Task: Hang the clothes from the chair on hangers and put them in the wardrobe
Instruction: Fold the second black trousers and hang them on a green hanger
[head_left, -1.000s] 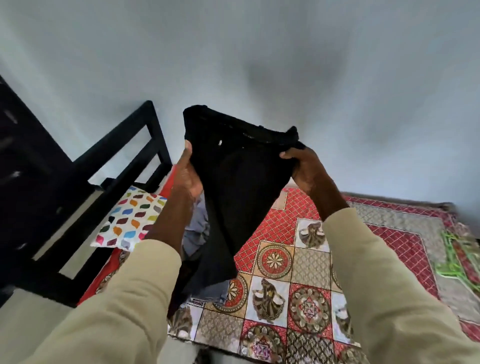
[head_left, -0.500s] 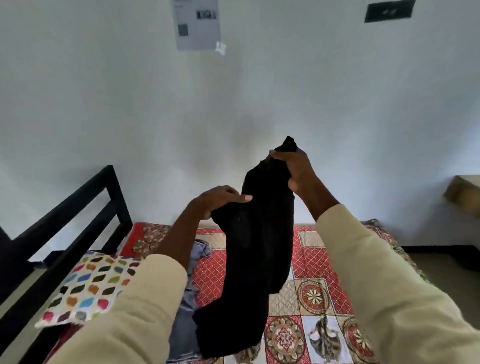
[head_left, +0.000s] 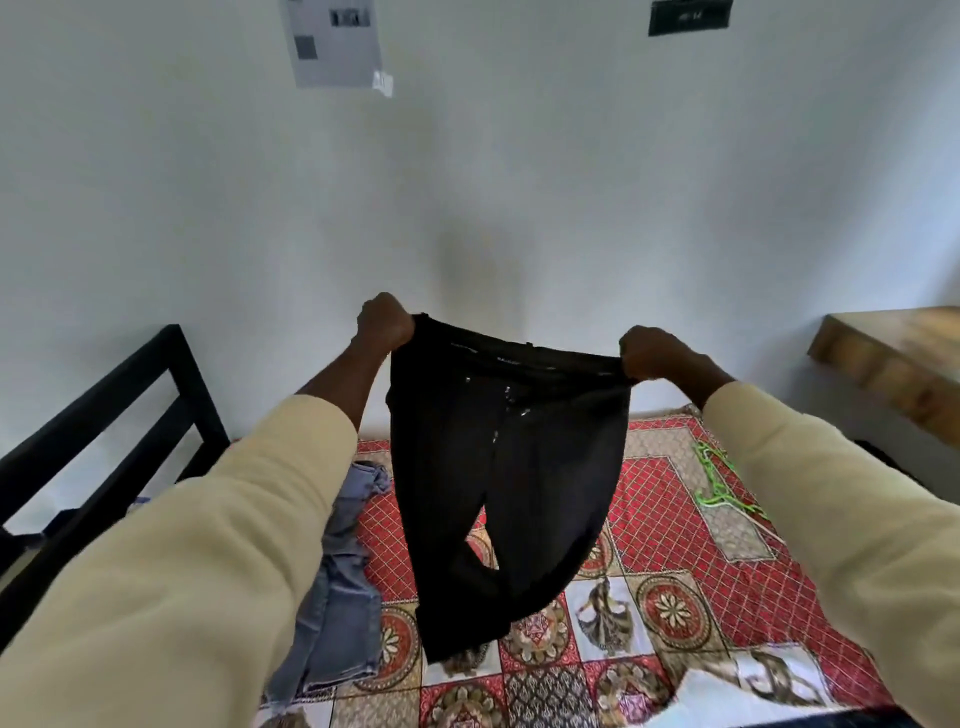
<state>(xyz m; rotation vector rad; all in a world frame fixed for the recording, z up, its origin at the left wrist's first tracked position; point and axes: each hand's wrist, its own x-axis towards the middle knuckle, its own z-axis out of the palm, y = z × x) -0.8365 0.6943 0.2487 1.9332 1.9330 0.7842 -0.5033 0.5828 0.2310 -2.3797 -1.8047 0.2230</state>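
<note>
- Black trousers (head_left: 506, 467) held up in the air by the waistband, spread wide, legs dangling down over the patterned bedspread (head_left: 675, 519).
- Left hand (head_left: 385, 323) curled tight round one end of the waistband; right hand (head_left: 652, 352) pinching the other end, fingers folded over the cloth.
- Soft and limp by the look of it: legs hanging loose and slightly twisted, no stiffness anywhere. Probably light to middling in weight, easy for two hands.
- Not slippery, not fragile; likely to sag and fold wherever unsupported.
- Best taken at the waistband corners, as now, or draped over a hanger bar at the fold of the legs.
- Green hangers (head_left: 719, 480) lying on the bedspread to the right, near the right sleeve.
- Blue jeans (head_left: 343, 571) spread on the bed below the left arm, just beside the trousers' legs.
- Small pale marks inside the waistband, perhaps a label; too blurred to read.
- Paper sheet (head_left: 332, 39) and dark plate (head_left: 690, 15) on the wall: print on both illegible.
</note>
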